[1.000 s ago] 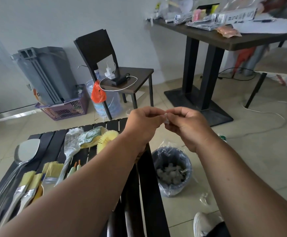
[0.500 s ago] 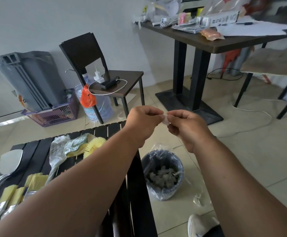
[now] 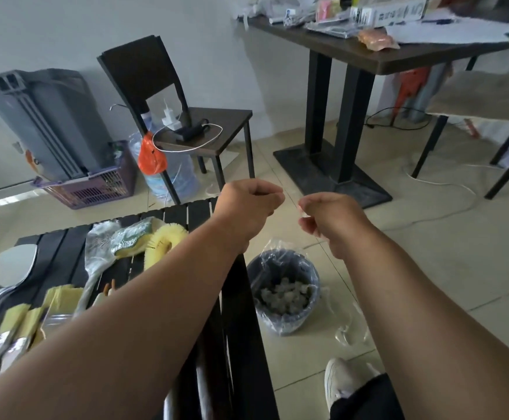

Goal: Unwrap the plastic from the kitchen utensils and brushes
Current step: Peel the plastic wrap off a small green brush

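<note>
- Nearest you, at the left edge of the black slatted worktop (image 3: pixel 65 247), lie the paint brushes (image 3: pixel 19 322), their yellowish bristles pointing away from you; some show clear plastic over the bristles.
- Just beyond them rests a metal spatula (image 3: pixel 13 268) at the far left, and to its right a utensil still in its plastic wrap (image 3: pixel 98 253), angled across the slats.
- Further along the worktop sit a green-and-yellow sponge in plastic (image 3: pixel 132 236) and, touching its right side, a round yellow brush (image 3: pixel 163 242).
- Your shoe (image 3: pixel 342 381) shows at the bottom right, on the floor tiles.
- On the floor to the right of the worktop stands a dark waste bin (image 3: pixel 283 286) lined with a clear bag, with crumpled pieces inside; a loose scrap of clear plastic (image 3: pixel 348 330) lies on the tiles just right of it.
- Your left hand (image 3: pixel 248 204) is clenched above the far end of the worktop, fingers curled in; whether it pinches anything cannot be made out.
- Your right hand (image 3: pixel 329 219) is held level with it, a little apart, fingers curled, thumb and forefinger pinching a tiny pale sliver too small to name.
- Beyond the hands, a dark chair (image 3: pixel 168 116) carries a charger and white cable.
- Furthest off, a tall dark table (image 3: pixel 368 56) is piled with papers and packets.
</note>
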